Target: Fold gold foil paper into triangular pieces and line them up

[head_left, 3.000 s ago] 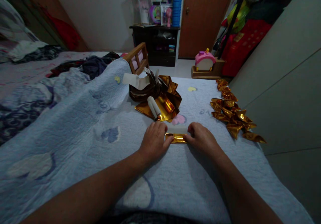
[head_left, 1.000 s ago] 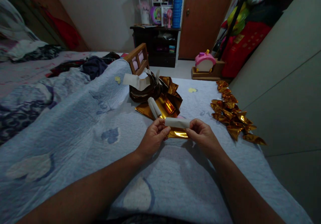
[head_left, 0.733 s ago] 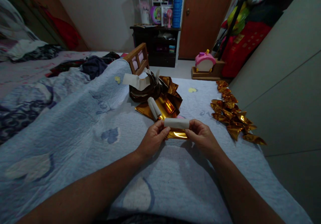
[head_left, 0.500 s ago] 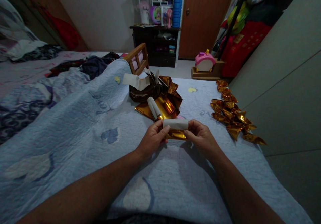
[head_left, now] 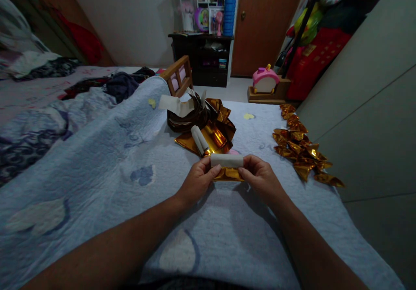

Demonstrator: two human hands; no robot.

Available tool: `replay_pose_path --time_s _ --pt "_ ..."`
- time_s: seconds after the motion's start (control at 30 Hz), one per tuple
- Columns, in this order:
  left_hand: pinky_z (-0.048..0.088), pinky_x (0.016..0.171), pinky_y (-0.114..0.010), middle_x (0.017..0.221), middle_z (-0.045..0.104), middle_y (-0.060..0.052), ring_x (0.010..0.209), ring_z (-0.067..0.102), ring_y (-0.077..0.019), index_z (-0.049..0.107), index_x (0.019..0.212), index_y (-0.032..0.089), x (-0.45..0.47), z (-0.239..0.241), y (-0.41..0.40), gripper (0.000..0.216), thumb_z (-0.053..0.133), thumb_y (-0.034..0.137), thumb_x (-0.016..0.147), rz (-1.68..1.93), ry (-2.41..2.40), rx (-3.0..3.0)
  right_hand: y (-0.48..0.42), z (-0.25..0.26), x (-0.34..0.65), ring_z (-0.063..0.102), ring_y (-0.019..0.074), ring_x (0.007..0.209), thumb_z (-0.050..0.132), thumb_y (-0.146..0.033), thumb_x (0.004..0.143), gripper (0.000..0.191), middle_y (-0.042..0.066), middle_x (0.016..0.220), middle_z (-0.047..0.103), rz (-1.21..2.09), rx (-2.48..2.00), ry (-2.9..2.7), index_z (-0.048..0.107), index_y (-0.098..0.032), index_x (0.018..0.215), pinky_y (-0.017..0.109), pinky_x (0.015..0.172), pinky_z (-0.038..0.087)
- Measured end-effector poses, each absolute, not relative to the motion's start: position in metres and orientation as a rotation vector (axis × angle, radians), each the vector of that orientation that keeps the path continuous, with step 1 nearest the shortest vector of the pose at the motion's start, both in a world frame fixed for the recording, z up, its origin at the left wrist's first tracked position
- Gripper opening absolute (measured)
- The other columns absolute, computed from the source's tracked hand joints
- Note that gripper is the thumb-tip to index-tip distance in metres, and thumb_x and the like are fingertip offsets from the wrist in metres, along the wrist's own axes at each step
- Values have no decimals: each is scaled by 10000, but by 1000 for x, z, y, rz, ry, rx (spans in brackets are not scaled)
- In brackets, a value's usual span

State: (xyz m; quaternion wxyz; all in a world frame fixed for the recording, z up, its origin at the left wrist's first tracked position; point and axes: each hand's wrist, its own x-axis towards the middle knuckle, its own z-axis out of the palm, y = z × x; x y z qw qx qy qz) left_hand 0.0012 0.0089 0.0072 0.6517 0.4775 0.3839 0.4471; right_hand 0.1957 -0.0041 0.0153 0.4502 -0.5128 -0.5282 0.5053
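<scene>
Between my two hands is a sheet of gold foil paper with its pale side rolled outward along the far edge. My left hand grips the left end, its thumb pressed on the front. At the right end my right hand pinches the same sheet between thumb and fingers. Just beyond lies a heap of gold foil paper, glossy in places and dark in others. Rolled pale paper pieces rest on its near side.
Several folded gold foil pieces lie along the bed's right side. The blue quilt covers the bed. Crumpled bedding is to the left. Beyond the bed are a dark cabinet and a pink toy.
Both hands stay in nearly the same place on the foil paper. My left thumb has shifted slightly right and down along it, and the left fingertips below are tucked out of sight.
</scene>
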Motion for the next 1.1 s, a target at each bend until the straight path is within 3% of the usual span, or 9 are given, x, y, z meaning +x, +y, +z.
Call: replay_pose_path --time_s 0.37,0.63,1.1 --pt "505 908 -329 1004 737 -61 959 663 -209 722 1053 152 -1 2 10 254 731 292 841 1019 948 1212 -4 19 195 480 121 609 657 -342 738 163 -35 680 561 1315 -1264 -1322 602 -202 804 250 570 357" --pt "525 877 -332 971 736 -57 938 671 -213 722 1034 162 -2 2 8 219 705 284 853 1009 934 1279 -5 15 193 617 167 755 659 -282 763 276 21 865 703 1412 -1181 -1322 684 -189 1021 289 691 459" --pt "538 885 -335 1010 740 -66 956 678 -211 706 1078 148 -1 1 9 245 678 286 878 996 896 1290 -5 14 194 595 174 730 682 -313 756 170 8 783 681 1291 -1234 -1285 690 -196 879 299 690 454"
